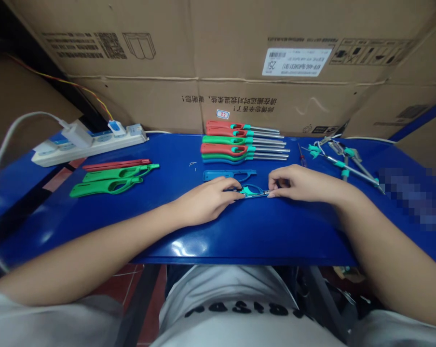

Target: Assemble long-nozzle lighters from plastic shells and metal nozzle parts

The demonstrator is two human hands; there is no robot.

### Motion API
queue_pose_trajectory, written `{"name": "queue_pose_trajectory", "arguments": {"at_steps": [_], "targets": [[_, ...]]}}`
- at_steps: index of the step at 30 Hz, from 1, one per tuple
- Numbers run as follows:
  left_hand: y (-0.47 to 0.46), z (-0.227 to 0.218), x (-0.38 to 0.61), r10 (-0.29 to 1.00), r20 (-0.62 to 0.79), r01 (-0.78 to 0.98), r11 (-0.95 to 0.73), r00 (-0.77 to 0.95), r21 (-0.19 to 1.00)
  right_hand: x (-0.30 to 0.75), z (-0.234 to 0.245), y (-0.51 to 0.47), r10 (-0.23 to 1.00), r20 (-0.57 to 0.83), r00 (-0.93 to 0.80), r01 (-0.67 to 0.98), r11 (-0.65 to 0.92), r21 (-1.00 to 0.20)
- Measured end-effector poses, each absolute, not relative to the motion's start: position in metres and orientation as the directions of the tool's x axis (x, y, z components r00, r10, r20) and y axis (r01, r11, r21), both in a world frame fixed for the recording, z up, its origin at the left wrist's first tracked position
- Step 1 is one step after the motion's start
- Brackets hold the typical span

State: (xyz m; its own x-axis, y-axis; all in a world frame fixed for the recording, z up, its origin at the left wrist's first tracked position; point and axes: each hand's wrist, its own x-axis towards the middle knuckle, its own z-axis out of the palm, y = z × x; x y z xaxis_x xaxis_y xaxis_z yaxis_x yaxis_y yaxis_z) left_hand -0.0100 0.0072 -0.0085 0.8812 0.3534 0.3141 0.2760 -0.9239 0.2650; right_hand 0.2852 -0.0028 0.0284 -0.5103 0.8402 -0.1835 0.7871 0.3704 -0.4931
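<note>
1. We recorded the left fingertips [232, 185] and right fingertips [273, 192] pressed together from opposite ends on a small teal-and-steel lighter mechanism [252, 192], clamping it between them; a thin blue loop [253, 189] curved around its middle
2. We placed the mechanism midway between the left hand [203, 201] and right hand [301, 185], low over the blue workbench [276, 231]; we could not tell whether it touched the surface
3. We found a blue plastic lighter shell [229, 175] lying just beyond the left fingertips, nearly touching them
4. Farther back, we counted several red and green long-nosed lighters [227, 143] in a close stack, steel barrels pointing right
5. Right of the right hand, we saw a red-handled screwdriver [302, 155] and a loose pile of steel rods with teal fittings [343, 161]
6. Left of the left hand, we noted two green lighter shells [109, 181] beside thin red strips [116, 164]
7. At the far edge of the bench, we logged a white power strip [89, 144] with plugs inserted, and printed cardboard cartons [218, 62] behind it; a pixelated patch [411, 193] at far right hid whatever lay there
</note>
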Motion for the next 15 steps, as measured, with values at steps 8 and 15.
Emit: {"name": "queue_pose_trajectory", "arguments": {"at_steps": [8, 15], "targets": [[0.012, -0.010, -0.011, 0.348, 0.319, 0.234, -0.909, 0.882, 0.345, 0.274, 0.021, -0.004, 0.828, -0.020, -0.560, 0.719, 0.474, -0.508], [0.012, -0.014, -0.010, 0.325, 0.372, 0.182, -0.910, 0.869, 0.372, 0.252, -0.008, 0.001, 0.789, 0.256, -0.559, 0.685, 0.613, -0.395]]}}
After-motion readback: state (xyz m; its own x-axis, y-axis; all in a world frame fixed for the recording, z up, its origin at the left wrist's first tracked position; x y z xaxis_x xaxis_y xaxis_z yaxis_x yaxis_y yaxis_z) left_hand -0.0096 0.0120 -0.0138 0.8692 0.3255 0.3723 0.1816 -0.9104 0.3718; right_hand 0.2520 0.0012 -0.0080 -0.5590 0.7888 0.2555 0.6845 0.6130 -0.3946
